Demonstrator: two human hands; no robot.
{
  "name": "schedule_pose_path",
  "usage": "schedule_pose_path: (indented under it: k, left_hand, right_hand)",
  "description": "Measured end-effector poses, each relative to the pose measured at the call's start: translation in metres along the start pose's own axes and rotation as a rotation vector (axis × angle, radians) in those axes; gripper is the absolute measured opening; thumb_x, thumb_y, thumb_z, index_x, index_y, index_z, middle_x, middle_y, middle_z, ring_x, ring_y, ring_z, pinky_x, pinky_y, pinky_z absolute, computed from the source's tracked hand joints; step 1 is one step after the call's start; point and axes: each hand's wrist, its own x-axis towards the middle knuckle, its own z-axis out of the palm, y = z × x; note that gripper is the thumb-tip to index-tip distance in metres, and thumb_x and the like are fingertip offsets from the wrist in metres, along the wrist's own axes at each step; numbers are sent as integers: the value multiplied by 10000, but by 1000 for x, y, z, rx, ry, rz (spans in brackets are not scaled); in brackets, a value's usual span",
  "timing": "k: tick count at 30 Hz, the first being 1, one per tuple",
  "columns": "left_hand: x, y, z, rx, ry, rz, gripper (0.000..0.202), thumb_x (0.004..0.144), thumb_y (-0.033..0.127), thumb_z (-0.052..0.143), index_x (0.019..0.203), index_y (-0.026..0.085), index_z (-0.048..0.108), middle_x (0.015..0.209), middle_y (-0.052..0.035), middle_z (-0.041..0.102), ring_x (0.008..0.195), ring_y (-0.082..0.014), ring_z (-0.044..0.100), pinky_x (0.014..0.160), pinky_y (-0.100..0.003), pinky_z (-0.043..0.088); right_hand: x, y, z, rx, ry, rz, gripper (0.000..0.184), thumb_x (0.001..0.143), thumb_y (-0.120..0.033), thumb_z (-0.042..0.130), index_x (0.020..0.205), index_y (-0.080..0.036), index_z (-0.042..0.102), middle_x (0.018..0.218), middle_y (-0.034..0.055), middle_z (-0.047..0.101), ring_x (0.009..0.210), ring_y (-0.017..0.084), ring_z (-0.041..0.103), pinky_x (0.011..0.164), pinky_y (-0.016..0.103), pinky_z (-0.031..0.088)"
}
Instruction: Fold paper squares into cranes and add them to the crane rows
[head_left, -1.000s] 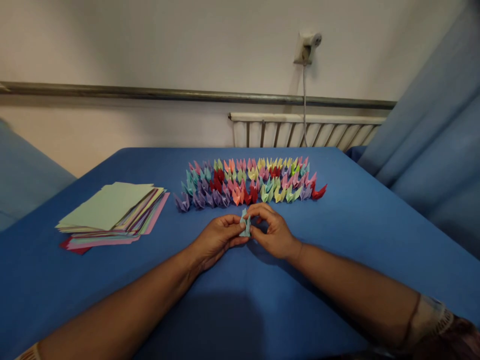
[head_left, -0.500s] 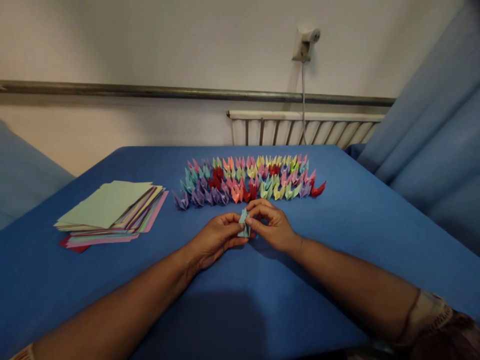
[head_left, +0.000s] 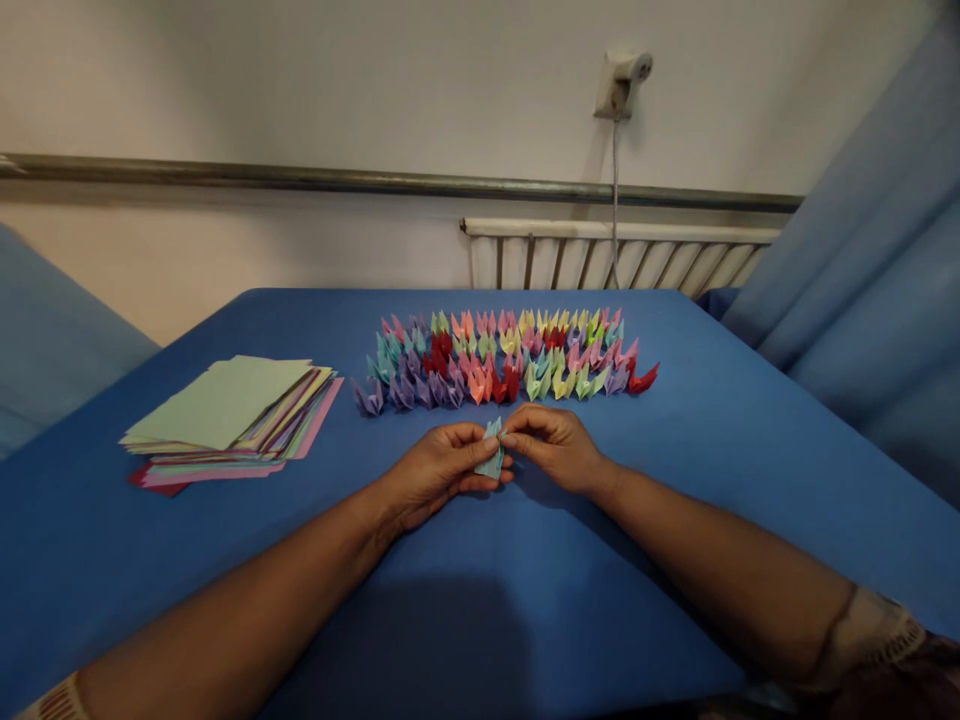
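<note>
On my feed I've got a blue table (head_left: 750, 430) w/ rows of multicol. cranes (head_left: 509, 384) toward the far side & a paper stack (head_left: 221, 400) to their left, pale green on top. L hand (head_left: 435, 465) is clamped on a folded lt-blue pc (head_left: 490, 462), R hand's (head_left: 559, 445) thumb & finger pinched at its right edge; it's b/w both hands, near side of the cranes.

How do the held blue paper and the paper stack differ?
The blue paper is folded small; the stack holds larger, flat sheets. The blue paper is held between the left hand and right hand; the stack lies on the table. The blue paper shows one color; the stack, many. Both are paper.
</note>
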Motion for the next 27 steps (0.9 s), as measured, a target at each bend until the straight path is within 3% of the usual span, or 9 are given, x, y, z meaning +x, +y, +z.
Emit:
schedule_pose_path:
  k: [5,11,22,27]
  left_hand:
    - [0,0,-1,31,-18,-20,320,701,338,839,841,107,668,797,-58,730,723,-170,737,622,-185,591]
    - [-1,1,-1,77,-30,-36,297,742,355,807,856,118,670,784,-68,736,709,-156,725,604,-178,579]
    - [-3,2,2,106,-37,-40,315,730,374,807,830,115,659,755,-64,720,662,-152,706,576,-201,568]
    - [-3,2,3,110,-31,-29,352,699,399,820,830,120,649,742,-58,710,658,-174,712,544,-212,557]
  right_hand:
    - [-1,-2,-1,-23,-38,-6,132,878,-299,624,830,-183,665,793,26,636,715,135,596,666,279,473]
    - [-4,-4,1,71,-40,80,76,826,-244,646,812,-176,615,677,-14,624,587,99,571,581,239,460]
    - [-8,-5,9,116,45,166,112,796,-250,644,726,-188,582,626,-35,591,543,85,526,524,214,421]
    - [-9,-3,9,148,25,193,142,782,-297,657,721,-190,587,634,-27,603,551,89,525,523,218,422]
